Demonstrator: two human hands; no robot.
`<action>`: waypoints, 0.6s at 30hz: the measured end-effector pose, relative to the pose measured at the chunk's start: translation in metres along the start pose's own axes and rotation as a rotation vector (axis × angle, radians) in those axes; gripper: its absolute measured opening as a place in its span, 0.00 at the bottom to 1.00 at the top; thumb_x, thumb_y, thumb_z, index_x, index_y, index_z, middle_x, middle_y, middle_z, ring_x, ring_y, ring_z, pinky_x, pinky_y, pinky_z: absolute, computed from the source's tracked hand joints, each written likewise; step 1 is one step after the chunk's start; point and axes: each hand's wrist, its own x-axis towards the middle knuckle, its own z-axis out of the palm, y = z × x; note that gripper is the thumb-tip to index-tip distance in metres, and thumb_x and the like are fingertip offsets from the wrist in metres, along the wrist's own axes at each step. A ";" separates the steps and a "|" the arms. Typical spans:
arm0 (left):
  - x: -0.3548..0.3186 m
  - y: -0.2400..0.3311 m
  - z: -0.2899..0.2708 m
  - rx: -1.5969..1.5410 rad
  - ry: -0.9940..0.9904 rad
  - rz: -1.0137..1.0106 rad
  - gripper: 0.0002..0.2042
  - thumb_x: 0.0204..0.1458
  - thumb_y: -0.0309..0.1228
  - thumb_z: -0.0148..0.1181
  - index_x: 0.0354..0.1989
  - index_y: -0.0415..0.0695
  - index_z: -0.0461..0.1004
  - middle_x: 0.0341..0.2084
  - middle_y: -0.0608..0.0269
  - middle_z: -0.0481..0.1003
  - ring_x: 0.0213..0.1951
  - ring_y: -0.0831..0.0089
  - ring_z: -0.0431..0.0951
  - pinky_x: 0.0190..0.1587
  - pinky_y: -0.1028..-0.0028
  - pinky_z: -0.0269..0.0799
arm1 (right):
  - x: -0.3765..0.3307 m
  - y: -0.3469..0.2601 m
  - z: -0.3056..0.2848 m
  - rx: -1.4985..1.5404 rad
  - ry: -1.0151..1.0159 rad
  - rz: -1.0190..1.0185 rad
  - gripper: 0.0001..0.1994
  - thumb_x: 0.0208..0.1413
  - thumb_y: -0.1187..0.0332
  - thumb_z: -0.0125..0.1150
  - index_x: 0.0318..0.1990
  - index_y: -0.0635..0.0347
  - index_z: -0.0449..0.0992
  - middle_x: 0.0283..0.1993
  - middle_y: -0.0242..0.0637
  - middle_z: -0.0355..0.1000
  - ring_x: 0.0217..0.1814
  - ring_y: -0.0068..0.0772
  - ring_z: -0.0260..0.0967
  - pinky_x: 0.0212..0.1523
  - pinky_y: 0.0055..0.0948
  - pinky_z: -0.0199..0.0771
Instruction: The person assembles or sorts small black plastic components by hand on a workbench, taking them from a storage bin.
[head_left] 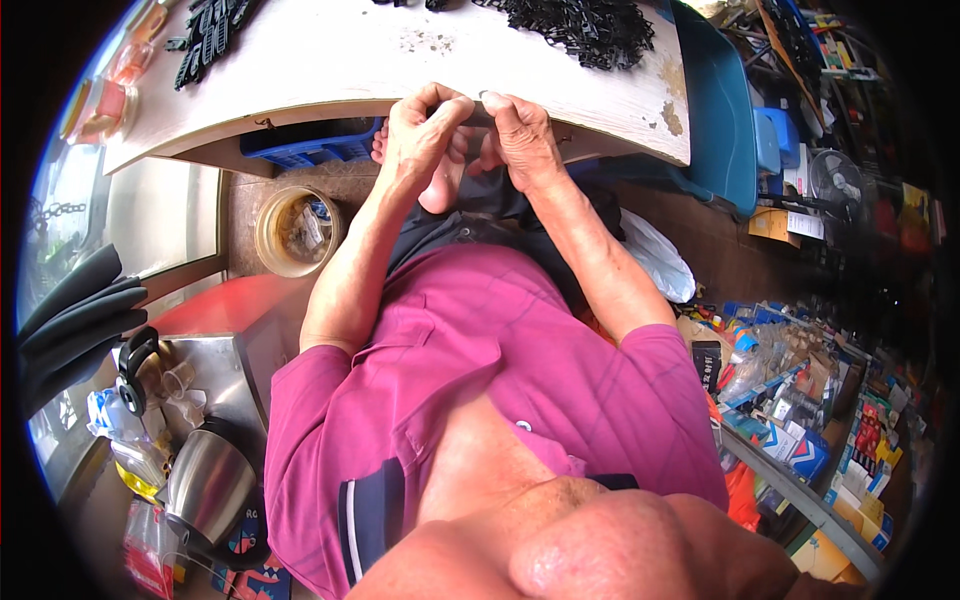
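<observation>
Both of my hands are raised close together at the near edge of the white worktable [350, 60]. My left hand [425, 130] is closed, its thumb pressed against the bent forefinger. Just beside it, my right hand [520, 138] is pinched too, with thumb and forefinger together. A tiny dark bit shows at the right fingertips, too small to name; what the left fingers hold is hidden. Beyond the hands, a heap of small black plastic parts [590, 28] lies on the table. Further left is a bundle of long black toothed strips [212, 38].
Under the table sits a blue crate [310, 150], with a round bucket of scraps [297, 232] nearby on the floor. A teal plastic bin [715, 110] stands against the table's right end. Steel kettle [210, 485] at lower left; crowded shelves [800, 400] at right.
</observation>
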 end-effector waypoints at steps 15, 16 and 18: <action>0.015 -0.017 0.040 0.050 -0.134 0.027 0.11 0.58 0.35 0.58 0.36 0.37 0.74 0.16 0.67 0.73 0.17 0.81 0.72 0.20 0.81 0.67 | -0.012 -0.009 -0.043 0.196 0.160 -0.021 0.12 0.58 0.59 0.57 0.30 0.58 0.72 0.16 0.30 0.62 0.11 0.25 0.61 0.16 0.32 0.77; 0.022 -0.019 0.044 0.202 -0.074 0.185 0.11 0.58 0.35 0.59 0.36 0.38 0.75 0.16 0.66 0.74 0.18 0.80 0.73 0.21 0.79 0.68 | -0.012 -0.012 -0.050 0.198 0.189 -0.036 0.12 0.58 0.59 0.58 0.29 0.57 0.72 0.15 0.29 0.61 0.11 0.25 0.61 0.16 0.33 0.77; 0.037 -0.017 0.056 0.472 0.020 0.429 0.10 0.55 0.36 0.61 0.37 0.43 0.79 0.19 0.63 0.76 0.24 0.72 0.77 0.29 0.72 0.72 | -0.008 -0.011 -0.085 0.168 0.199 -0.134 0.13 0.57 0.58 0.58 0.26 0.55 0.71 0.13 0.26 0.58 0.11 0.25 0.60 0.15 0.33 0.76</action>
